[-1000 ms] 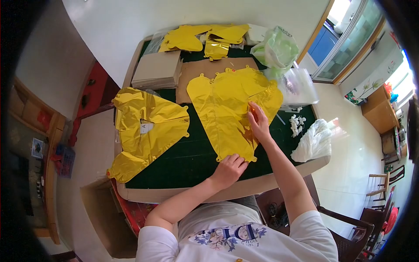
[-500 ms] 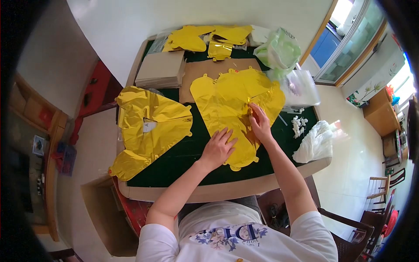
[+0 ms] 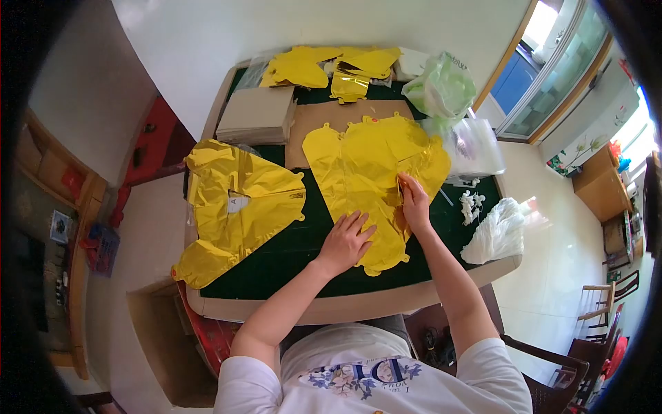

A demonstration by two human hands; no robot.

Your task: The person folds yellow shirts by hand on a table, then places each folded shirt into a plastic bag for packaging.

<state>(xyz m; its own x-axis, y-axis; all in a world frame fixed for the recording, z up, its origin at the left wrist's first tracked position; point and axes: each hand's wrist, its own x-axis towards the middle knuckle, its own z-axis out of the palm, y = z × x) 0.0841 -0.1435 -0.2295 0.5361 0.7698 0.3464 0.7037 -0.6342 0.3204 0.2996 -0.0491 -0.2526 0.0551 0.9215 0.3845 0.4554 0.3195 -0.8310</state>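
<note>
On green table (image 3: pixel 276 269), gold balloon (image 3: pixel 358 165), long axis near-to-far, left hand (image 3: pixel 347 240) spread, right hand (image 3: pixel 416 203) pinching it.

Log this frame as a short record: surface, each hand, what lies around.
Surface: table with green mat
Left hand: flat, palm down on middle gold foil balloon
Right hand: fingertips on that balloon's right side; grip unclear
Left side: second gold foil balloon, white label
Far edge: cardboard stack, gold foil pieces, green plastic bag
Right edge: white plastic bag

Two hands (image 3: pixel 347 238) (image 3: pixel 416 205), two spread foil balloons (image 3: pixel 238 207) (image 3: pixel 362 162)
</note>
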